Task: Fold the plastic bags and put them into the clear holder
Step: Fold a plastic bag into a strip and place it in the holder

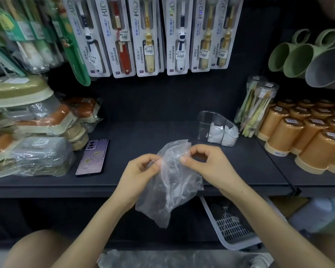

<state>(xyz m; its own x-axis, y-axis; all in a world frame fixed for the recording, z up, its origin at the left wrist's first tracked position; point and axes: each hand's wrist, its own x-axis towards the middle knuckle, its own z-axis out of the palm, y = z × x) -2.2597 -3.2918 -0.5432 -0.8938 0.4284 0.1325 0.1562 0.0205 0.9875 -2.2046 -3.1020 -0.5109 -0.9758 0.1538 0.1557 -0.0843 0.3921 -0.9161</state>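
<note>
Head view: both hands hold one clear plastic bag in the air at the front edge of a dark shelf.

1. Left hand: fingers curled, pinching the upper left edge of the bag.
2. Right hand: thumb and curled fingers pinching the upper right edge of the bag, near its top corner.
3. Bag: crumpled and unfolded. Its upper part stands between the two hands; its lower part hangs below the shelf edge. It does not rest on the shelf surface.
4. Clear holder: upright on the shelf, behind and to the right of the right hand, well apart from the held bag. It contains folded white bags in its lower section.

Surrounding items:
- Smartphone, lying face down on the shelf to the left of the left hand.
- Film-wrapped soap boxes, stacked at the left end of the shelf.
- Carded kids' toothbrushes, hanging in a row above the shelf.
- Clear tub of toothbrushes, just beside the holder on its right.
- Orange cups, upside down, in rows on the right.
- Green mugs, lying on their sides at upper right.
- White plastic basket, below the shelf on the right.
</note>
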